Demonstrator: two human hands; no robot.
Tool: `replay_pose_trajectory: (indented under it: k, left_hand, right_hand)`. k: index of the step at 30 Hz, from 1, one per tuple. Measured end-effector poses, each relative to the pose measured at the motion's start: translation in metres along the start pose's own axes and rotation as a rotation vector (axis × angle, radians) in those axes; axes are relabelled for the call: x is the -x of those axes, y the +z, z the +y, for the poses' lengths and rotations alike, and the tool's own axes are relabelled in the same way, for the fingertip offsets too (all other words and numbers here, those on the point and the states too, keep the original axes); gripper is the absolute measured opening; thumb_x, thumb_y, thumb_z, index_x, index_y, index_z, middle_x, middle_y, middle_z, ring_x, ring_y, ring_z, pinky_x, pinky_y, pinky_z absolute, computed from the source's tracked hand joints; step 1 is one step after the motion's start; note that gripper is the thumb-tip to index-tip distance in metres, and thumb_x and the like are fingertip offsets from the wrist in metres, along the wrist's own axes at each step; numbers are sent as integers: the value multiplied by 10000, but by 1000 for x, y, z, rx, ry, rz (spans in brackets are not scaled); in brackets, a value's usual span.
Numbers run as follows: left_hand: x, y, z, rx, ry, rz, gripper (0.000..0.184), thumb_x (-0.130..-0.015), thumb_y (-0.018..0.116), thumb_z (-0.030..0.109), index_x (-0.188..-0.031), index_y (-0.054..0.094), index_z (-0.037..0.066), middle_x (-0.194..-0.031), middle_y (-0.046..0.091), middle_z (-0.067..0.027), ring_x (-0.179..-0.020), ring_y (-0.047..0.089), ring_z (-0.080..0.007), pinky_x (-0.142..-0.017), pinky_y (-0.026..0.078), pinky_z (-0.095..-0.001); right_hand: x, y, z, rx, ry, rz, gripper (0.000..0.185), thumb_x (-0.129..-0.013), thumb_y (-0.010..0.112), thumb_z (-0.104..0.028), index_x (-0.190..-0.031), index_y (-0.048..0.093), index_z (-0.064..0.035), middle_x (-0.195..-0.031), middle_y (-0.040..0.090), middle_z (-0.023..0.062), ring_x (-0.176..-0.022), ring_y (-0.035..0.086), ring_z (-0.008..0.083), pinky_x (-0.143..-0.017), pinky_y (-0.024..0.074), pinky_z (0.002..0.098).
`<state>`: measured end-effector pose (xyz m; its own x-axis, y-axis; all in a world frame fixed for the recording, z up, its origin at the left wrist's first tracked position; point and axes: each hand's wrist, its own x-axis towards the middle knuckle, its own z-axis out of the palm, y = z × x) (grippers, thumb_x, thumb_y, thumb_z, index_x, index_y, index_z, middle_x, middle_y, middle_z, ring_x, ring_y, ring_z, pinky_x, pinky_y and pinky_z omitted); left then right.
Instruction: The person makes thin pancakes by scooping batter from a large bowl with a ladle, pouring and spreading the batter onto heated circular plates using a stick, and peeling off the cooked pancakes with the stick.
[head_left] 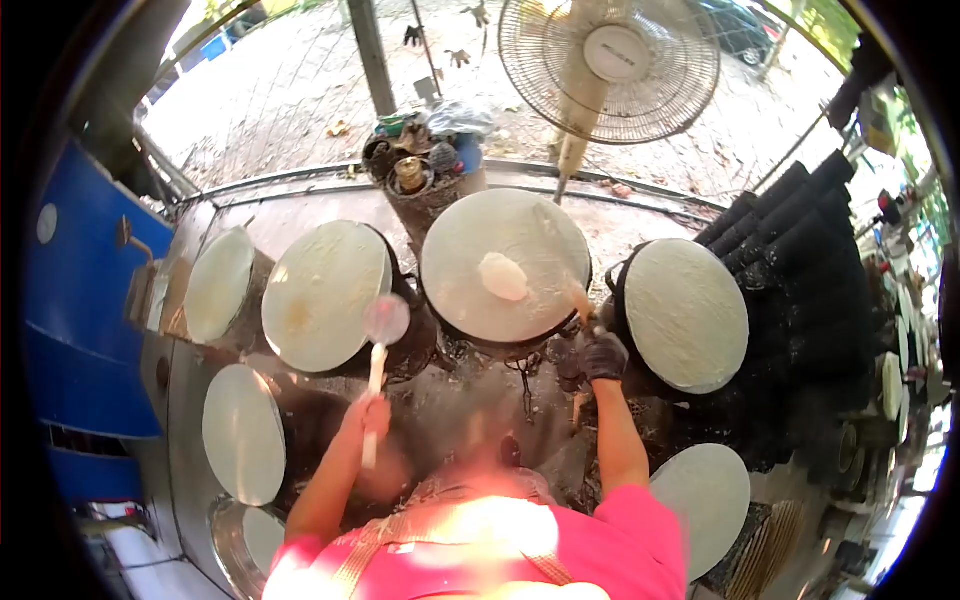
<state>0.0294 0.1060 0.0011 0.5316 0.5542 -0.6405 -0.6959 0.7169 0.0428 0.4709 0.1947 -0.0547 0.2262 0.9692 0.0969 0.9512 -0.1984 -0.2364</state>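
Note:
My left hand [368, 415] is bare and closed round the pale handle of a ladle [387, 321], whose round head is raised beside the left griddle. Over the front right edge of the middle griddle [455, 235], my right hand [603, 356] wears a dark glove. Its fingers are curled round a slim tool with a brown tip [581, 302], blurred, kind unclear. A blob of pale batter [503, 277] lies on the middle griddle's whitish surface. To the left, a pale round sheet [325, 290] covers another griddle; a similar sheet [688, 315] is on the right.
More pale discs [244, 434] stand at left, with another disc [705, 505] at lower right. A standing fan [610, 60] rises behind the griddles. A cluttered bin [420, 195] stands behind them. Dark ridged panels [790, 290] lie at right, a blue panel [90, 290] at left.

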Motion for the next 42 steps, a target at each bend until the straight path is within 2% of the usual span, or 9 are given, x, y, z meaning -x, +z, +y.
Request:
replay_pose_trajectory:
  k: [10, 12, 15, 18, 24, 26, 28, 35, 42]
  left_hand:
    - [-112, 139, -25, -427, 331, 282, 152, -745, 475, 71, -775, 335, 122, -504, 271, 14, -357, 280, -82, -296, 268, -223]
    - [-163, 117, -35, -416, 317, 288, 166, -742, 492, 103, -842, 362, 76, -494, 287, -17, -349, 275, -105, -304, 259, -249]
    - [-94, 117, -35, -170, 109, 29, 150, -798, 480, 175, -891, 376, 120, -490, 302, 3, -340, 284, -99, -300, 240, -237]
    - [-15, 51, -41, -351, 239, -105, 110, -843, 449, 245, -906, 371, 199, -485, 292, 31, -335, 259, -78, -287, 211, -219]
    - [27, 20, -33, 399, -300, -174, 232, -870, 392, 272, -674, 359, 151, -480, 275, 29, -325, 281, -55, -258, 231, -199]
    - [49, 25, -33, 429, -242, -191, 298, -876, 375, 253, -607, 326, 135, -494, 287, 21, -322, 280, -63, -256, 242, -203]
    - [66, 19, -36, 479, -190, -234, 278, -879, 369, 244, -630, 326, 129, -500, 292, 19, -321, 282, -65, -254, 246, -205]
    - [128, -37, -83, 271, 293, -428, 208, -871, 418, 261, -1064, 428, 334, -518, 301, 32, -338, 249, -48, -271, 223, -181]
    - [163, -84, -92, 513, 397, -187, 119, -888, 374, 271, -958, 469, 259, -520, 323, 18, -352, 291, -62, -279, 249, -194]
  right_hand:
    - [89, 44, 5, -10, -47, 256, 313, -773, 465, -378, -818, 590, -95, -674, 564, 141, -626, 570, 295, -552, 463, 396]
    - [96, 48, -39, 54, 180, -92, 228, -728, 566, -293, -790, 621, -81, -718, 595, 124, -628, 571, 284, -553, 455, 361]
    - [114, 63, -46, -643, 20, 69, 282, -761, 547, -305, -890, 624, -67, -741, 608, 100, -622, 575, 257, -547, 451, 351]
    - [146, -12, -69, -295, -343, 266, 300, -783, 535, -298, -937, 614, -54, -734, 610, 94, -613, 572, 232, -551, 453, 327]
    - [173, 44, -75, 624, -524, 753, 363, -784, 567, -309, -1014, 565, -29, -747, 603, 78, -595, 554, 176, -579, 452, 296]
    - [163, 45, -93, 144, -451, 611, 364, -776, 585, -295, -1021, 560, -26, -765, 606, 71, -601, 549, 157, -584, 447, 279]
    - [155, 23, -120, -955, -133, -22, 344, -760, 611, -265, -1008, 566, -30, -797, 612, 63, -621, 545, 138, -583, 439, 255]
    - [109, 43, -112, -689, 175, -292, 191, -786, 577, -235, -853, 594, -57, -648, 573, 20, -545, 499, 78, -482, 382, 212]
    - [111, 39, -116, -452, -234, -245, 292, -787, 535, -315, -776, 580, -27, -594, 573, 89, -526, 530, 222, -492, 402, 345]
